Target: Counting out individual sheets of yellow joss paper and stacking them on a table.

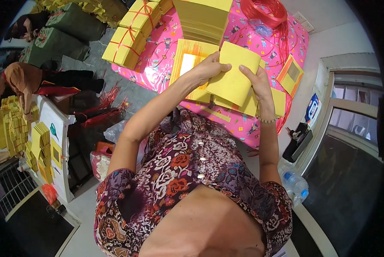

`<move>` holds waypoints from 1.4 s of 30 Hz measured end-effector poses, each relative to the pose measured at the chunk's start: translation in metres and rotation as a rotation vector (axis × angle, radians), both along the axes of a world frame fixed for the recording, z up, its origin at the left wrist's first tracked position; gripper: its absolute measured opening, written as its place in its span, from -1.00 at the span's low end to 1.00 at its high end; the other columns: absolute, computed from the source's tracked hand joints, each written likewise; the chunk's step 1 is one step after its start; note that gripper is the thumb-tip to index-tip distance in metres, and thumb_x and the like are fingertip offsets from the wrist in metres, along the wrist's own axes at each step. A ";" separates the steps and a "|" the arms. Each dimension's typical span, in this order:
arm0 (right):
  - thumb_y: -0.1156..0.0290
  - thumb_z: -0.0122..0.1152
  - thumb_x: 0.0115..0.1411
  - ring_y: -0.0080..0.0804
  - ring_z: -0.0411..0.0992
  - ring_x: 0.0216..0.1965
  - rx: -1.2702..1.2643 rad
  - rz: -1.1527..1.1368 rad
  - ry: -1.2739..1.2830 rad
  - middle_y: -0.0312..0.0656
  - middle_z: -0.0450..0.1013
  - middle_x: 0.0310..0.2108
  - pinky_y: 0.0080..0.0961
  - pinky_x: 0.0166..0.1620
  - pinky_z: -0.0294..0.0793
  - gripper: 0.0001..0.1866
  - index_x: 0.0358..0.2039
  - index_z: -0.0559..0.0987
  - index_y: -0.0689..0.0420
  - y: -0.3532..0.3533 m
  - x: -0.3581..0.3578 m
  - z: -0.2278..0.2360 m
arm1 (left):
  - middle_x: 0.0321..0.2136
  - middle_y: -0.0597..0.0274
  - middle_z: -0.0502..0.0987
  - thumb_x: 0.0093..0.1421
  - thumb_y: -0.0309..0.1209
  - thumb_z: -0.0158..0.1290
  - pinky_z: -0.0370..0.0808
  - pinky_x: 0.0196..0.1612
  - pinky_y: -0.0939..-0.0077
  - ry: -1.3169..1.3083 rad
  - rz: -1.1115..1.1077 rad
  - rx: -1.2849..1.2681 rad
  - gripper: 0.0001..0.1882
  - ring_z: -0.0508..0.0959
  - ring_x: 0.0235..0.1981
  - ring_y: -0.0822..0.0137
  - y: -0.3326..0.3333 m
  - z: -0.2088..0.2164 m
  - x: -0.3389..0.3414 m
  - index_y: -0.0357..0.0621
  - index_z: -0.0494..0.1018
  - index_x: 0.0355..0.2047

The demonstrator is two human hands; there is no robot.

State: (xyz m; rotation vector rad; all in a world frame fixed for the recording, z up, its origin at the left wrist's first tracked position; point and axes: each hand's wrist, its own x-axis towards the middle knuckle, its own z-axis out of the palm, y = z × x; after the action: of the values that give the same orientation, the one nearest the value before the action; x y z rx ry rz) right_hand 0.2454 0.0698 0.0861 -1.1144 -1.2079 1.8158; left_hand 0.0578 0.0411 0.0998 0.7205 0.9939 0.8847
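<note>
Between my two hands is a curved sheaf of yellow paper (237, 79), held above the pink patterned table cover (164, 70). My left hand (209, 68) grips its left edge with the thumb on top. On the right edge, my right hand (260, 83) pinches it, thumb also on the face. Under and beside my left hand lies a stack of yellow sheets (179, 60) with orange print and a pale square. More yellow sheets (277, 103) lie below my right hand. A narrow yellow strip (216, 114) rests near the table's front edge.
Beyond my hands stands a tall yellow paper stack (202, 23). Tied yellow bundles (130, 38) are at the far left, a red string coil (266, 13) at the far right. Leftward, a person (25, 81) leans over a white table (60, 150) with yellow stacks. Plastic bottles (295, 184) stand right.
</note>
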 end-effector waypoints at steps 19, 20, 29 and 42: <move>0.50 0.23 0.10 -0.50 0.44 -0.18 0.250 0.023 -0.036 -0.18 0.46 -0.17 -0.55 -0.12 0.45 -0.61 -0.06 0.38 0.25 -0.016 0.003 0.018 | -0.08 0.15 0.42 0.15 -0.62 -0.08 0.34 0.02 0.51 -0.036 0.207 0.347 -0.54 0.41 -0.05 0.40 -0.029 0.009 0.013 -0.28 0.17 0.08; 0.50 0.24 0.09 -0.50 0.44 -0.17 0.250 0.035 -0.041 -0.19 0.46 -0.16 -0.54 -0.11 0.44 -0.60 -0.06 0.38 0.25 -0.016 0.004 0.018 | -0.08 0.15 0.41 0.15 -0.62 -0.09 0.33 0.03 0.51 -0.059 0.214 0.340 -0.54 0.41 -0.04 0.41 -0.030 0.009 0.014 -0.28 0.17 0.08; 0.51 0.27 0.06 -0.51 0.44 -0.18 0.274 0.071 -0.061 -0.22 0.46 -0.18 -0.55 -0.11 0.44 -0.59 -0.06 0.39 0.23 -0.017 0.005 0.021 | -0.09 0.15 0.42 0.14 -0.63 -0.08 0.36 0.00 0.50 -0.057 0.242 0.372 -0.55 0.42 -0.08 0.41 -0.038 0.009 0.011 -0.31 0.19 0.07; 0.51 0.24 0.08 -0.53 0.43 -0.18 0.312 0.059 -0.041 -0.20 0.46 -0.18 -0.57 -0.12 0.43 -0.60 -0.07 0.38 0.27 -0.024 -0.002 0.030 | -0.10 0.12 0.39 0.17 -0.60 -0.08 0.30 0.05 0.47 0.001 0.331 0.461 -0.61 0.37 -0.03 0.39 -0.041 0.003 0.016 -0.33 0.18 0.03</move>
State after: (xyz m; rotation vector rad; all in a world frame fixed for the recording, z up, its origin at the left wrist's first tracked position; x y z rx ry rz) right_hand 0.2431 0.0460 0.1163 -0.9496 -1.5018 1.5842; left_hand 0.0737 0.0001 0.1030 0.9567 0.9323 1.4307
